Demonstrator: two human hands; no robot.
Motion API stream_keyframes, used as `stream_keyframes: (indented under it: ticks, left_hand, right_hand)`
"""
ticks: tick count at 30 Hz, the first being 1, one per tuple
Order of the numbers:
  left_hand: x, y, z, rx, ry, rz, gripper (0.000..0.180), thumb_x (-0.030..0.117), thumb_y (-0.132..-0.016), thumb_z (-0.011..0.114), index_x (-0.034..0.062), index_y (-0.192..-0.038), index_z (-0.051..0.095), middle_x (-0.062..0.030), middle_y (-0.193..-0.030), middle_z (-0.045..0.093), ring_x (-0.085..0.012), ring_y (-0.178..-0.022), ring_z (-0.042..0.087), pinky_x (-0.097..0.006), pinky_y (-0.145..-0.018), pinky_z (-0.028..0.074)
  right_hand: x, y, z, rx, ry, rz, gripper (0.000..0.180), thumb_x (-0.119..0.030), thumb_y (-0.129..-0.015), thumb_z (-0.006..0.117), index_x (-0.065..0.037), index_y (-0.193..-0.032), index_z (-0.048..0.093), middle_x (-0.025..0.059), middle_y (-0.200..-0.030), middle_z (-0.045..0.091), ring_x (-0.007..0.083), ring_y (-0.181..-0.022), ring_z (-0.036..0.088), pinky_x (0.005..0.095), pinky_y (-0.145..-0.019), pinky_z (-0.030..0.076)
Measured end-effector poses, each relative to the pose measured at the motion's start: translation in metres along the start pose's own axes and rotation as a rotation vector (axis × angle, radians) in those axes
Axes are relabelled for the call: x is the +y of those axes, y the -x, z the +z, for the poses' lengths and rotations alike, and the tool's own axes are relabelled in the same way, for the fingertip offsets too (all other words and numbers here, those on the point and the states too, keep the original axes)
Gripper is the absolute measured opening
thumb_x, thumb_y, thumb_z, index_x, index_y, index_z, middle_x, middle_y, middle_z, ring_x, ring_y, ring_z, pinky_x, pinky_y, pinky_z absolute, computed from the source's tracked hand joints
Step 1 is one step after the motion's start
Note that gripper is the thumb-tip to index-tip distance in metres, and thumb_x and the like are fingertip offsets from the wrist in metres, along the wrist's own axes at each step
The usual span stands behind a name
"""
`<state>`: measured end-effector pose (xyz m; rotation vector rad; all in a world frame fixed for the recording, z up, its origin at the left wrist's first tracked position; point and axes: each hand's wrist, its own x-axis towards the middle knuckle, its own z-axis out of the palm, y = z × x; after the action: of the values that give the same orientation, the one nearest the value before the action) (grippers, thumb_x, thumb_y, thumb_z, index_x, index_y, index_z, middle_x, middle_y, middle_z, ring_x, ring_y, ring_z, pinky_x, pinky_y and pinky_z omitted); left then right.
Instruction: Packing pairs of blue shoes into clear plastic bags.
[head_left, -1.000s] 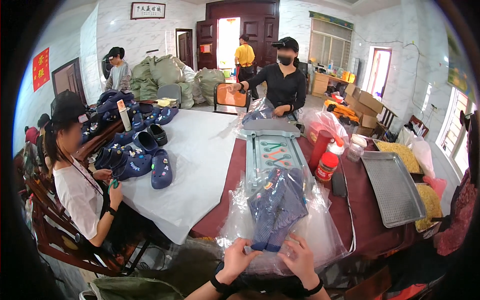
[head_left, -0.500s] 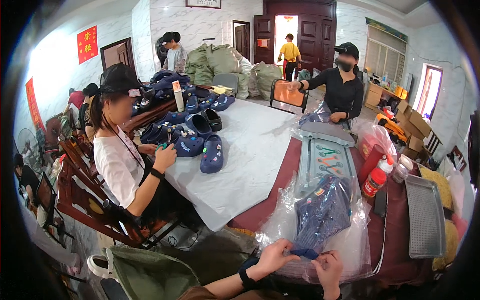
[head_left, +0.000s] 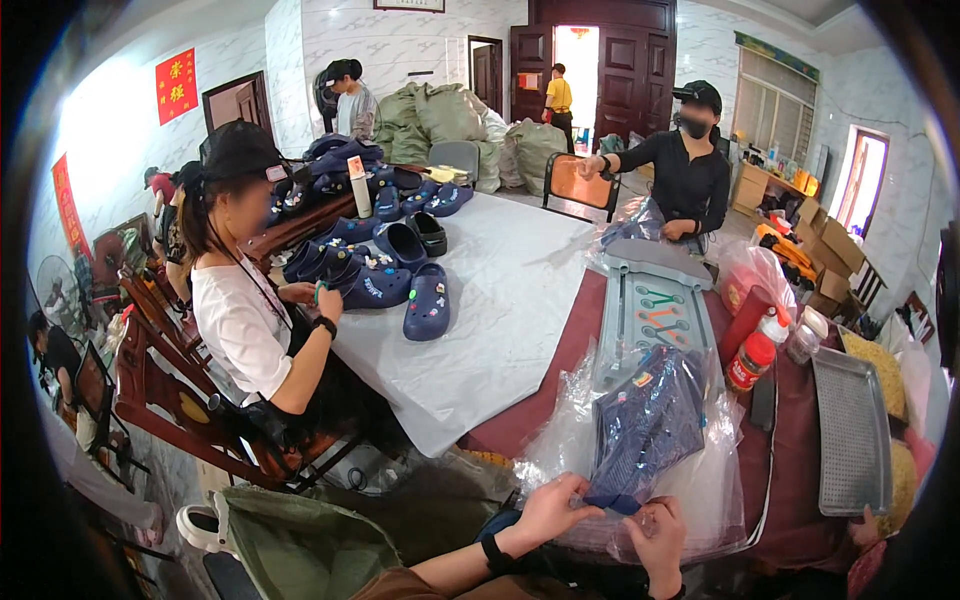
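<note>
Evidently both bare hands work at the near edge of the table. Left hand [head_left: 553, 507]: thumb and fingers pinched on the left side of a dark navy end. Right hand [head_left: 658, 538]: fingers curled in, apparently pinching the opposite side of that end. Palms not visible. The grip looks light and paired, probably so the end is kept spread and level between them.

The navy item [head_left: 648, 425] lies just beyond, toward 12 o'clock from the hands, long side roughly in line with the wearer; likely oriented so for an even reach from both sides. Clear plastic [head_left: 722, 500] spreads under and around it; whether the pinched end is inside or outside the film, cannot tell.

Further along 12 o'clock: a grey plastic panel [head_left: 648, 330] on the dark red cloth [head_left: 790, 490], the item's far end close to it. A red-lidded jar [head_left: 750, 362] stands upright at 1–2 o'clock and a metal tray [head_left: 850, 430] sits at 2, both apparently to the side so the middle serves for handling.

At 10–11 o'clock, navy clogs [head_left: 427, 303] cluster on a white sheet [head_left: 490, 290], perhaps laid to protect the surface. Beside them, a co-worker in white [head_left: 240, 320] holds something green, within easy reach of the pile.
</note>
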<state>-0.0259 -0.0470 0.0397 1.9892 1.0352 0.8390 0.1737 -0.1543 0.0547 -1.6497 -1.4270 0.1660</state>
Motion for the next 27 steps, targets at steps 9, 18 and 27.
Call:
stream_keyframes:
  ticks: [9, 18, 27]
  left_hand:
    - [0.004, 0.002, 0.000, -0.026, 0.012, -0.004, 0.047, 0.037, -0.079, 0.087, 0.0068, -0.106, 0.063, -0.0108, -0.100, 0.068, -0.0337, -0.087, 0.070, -0.040, -0.074, 0.056]
    - [0.005, 0.001, 0.002, -0.041, -0.013, -0.002, 0.047, 0.038, -0.079, 0.087, 0.0069, -0.106, 0.063, -0.0115, -0.101, 0.069, -0.0345, -0.092, 0.070, -0.041, -0.077, 0.055]
    - [0.010, 0.001, 0.003, 0.015, -0.017, 0.021, 0.054, 0.041, -0.072, 0.091, 0.0050, -0.100, 0.061, -0.0122, -0.092, 0.067, -0.0346, -0.082, 0.068, -0.042, -0.071, 0.054]
  right_hand:
    - [0.004, 0.002, -0.001, -0.018, 0.010, -0.015, 0.026, -0.008, -0.069, 0.085, 0.001, -0.083, 0.065, 0.0157, -0.090, 0.062, 0.0360, -0.083, 0.063, 0.0394, -0.074, 0.050]
    - [-0.004, 0.001, -0.004, 0.018, 0.032, -0.023, 0.023, -0.009, -0.071, 0.085, -0.002, -0.078, 0.064, 0.0139, -0.088, 0.064, 0.0345, -0.081, 0.065, 0.0397, -0.070, 0.051]
    - [-0.002, 0.003, -0.008, 0.031, 0.060, -0.030, 0.021, -0.010, -0.073, 0.085, -0.004, -0.080, 0.066, 0.0138, -0.089, 0.065, 0.0340, -0.082, 0.066, 0.0408, -0.070, 0.052]
